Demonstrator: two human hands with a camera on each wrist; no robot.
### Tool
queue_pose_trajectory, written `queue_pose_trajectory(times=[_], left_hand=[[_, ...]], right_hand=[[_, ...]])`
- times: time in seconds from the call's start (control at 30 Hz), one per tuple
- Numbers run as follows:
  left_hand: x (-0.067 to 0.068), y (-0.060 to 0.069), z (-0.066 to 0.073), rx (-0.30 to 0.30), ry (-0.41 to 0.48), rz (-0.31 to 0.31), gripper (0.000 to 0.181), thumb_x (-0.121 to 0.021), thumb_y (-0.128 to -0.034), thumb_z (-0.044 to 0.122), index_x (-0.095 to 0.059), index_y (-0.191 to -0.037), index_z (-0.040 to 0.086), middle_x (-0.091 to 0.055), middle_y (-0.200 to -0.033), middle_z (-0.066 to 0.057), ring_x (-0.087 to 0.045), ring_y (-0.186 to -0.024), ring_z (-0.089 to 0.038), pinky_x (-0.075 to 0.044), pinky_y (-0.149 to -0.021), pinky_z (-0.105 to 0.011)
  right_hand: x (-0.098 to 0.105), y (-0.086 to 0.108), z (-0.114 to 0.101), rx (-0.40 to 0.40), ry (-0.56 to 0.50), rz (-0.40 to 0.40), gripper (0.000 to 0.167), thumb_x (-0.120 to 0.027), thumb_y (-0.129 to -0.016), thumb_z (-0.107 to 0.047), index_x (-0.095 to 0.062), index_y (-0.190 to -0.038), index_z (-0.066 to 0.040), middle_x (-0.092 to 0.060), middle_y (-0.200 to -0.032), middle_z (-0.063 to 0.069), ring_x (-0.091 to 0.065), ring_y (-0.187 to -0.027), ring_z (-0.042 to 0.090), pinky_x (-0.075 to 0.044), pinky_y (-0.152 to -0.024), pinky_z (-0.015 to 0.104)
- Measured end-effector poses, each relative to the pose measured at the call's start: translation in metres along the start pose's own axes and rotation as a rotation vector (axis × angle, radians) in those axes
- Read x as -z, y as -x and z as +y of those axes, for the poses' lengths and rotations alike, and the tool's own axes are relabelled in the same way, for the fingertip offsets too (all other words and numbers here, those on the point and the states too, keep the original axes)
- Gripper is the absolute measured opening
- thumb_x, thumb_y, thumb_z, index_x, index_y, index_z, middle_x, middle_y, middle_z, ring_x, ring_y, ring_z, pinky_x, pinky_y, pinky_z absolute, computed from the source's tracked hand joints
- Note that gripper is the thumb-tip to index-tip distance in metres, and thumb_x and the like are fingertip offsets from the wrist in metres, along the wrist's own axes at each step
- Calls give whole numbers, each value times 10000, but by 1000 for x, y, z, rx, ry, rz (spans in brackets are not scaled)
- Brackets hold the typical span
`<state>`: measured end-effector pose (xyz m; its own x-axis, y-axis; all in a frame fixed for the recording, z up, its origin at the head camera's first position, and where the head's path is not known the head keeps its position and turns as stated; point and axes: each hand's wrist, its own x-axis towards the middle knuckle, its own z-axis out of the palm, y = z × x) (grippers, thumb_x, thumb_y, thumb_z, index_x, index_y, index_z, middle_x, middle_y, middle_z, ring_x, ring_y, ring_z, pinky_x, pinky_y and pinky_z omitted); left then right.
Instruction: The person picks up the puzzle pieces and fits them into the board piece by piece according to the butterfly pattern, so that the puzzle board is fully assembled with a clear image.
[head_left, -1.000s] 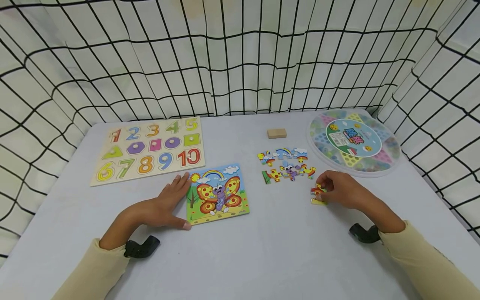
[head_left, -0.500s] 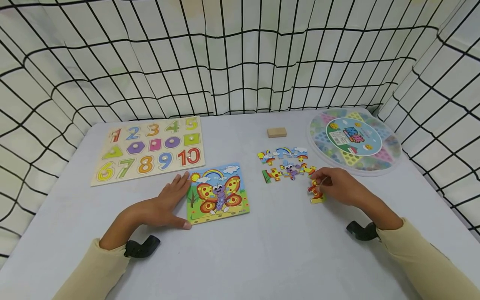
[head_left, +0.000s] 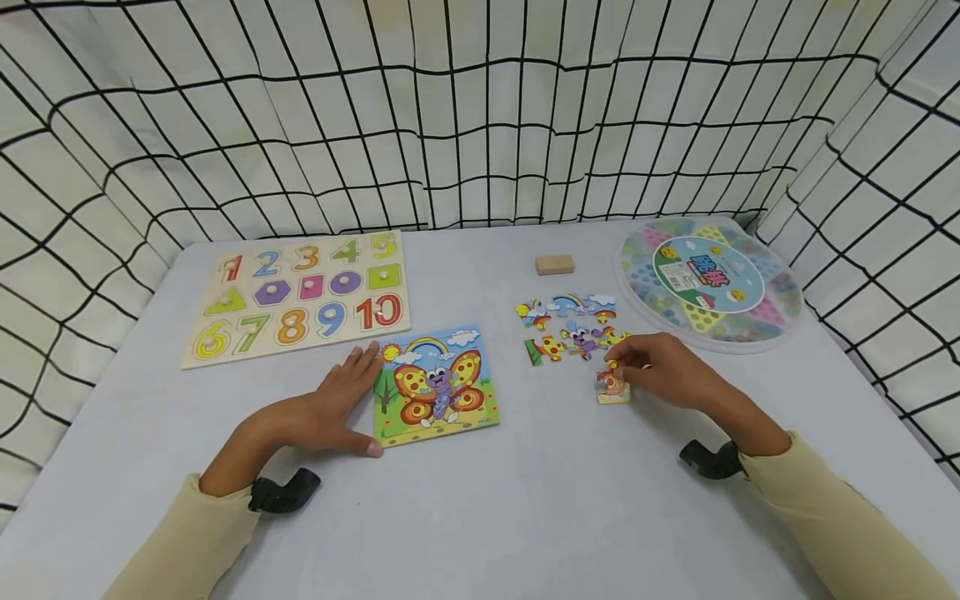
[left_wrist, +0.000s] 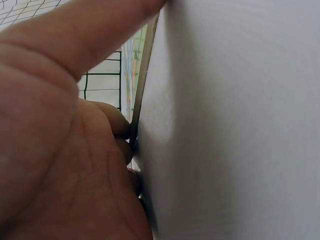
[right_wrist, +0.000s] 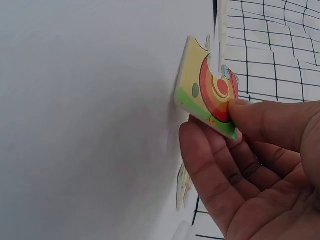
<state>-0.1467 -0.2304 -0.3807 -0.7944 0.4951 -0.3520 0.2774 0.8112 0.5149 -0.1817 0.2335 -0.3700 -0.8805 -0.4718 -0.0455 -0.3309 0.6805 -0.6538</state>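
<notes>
Your right hand (head_left: pixel 667 371) has its grip clamped on a puzzle piece (head_left: pixel 613 388), pinched between thumb and fingers just to the near side of the other pieces (head_left: pixel 581 340) on the worktop (head_left: pixel 480 517). Your left hand (head_left: pixel 330 417) keeps no hold: its grip is apart, thumb and fingers touching the left side of the butterfly board (head_left: pixel 438 387), near the number board (head_left: pixel 303 296).

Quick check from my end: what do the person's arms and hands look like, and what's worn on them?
The left sleeve and right sleeve are long and beige. A dark, bent fitting juts from each wrist: left fitting, right fitting. The left hand and right hand wear no gloves. No cables show.
</notes>
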Motion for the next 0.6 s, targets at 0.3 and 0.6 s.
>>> queue_pose_trajectory(times=[0.3,0.6], left_hand=[[0,-1,0,-6,-8,3,1224,-790,-732,511,-33,-1547,1,141,-1609,-141,173,-1441,-373,24,-1134,-597],[0,1,1,6,3,4,1228,-791,-731,515,-28,-1549,8,139,-1609,-140,173,-1442,-370,27,-1134,-596]], right_hand=[[-10,-13,-14,38,-31,16,170,-653,-918,-30,-677,-1084,-1,-650,-904,9,-592,-846,185,-521,-734,292],[-22,-27,-30,69,-70,8,165,-660,-917,-40,-677,-1079,-12,-645,-920,10,-588,-836,185,-523,-714,299]])
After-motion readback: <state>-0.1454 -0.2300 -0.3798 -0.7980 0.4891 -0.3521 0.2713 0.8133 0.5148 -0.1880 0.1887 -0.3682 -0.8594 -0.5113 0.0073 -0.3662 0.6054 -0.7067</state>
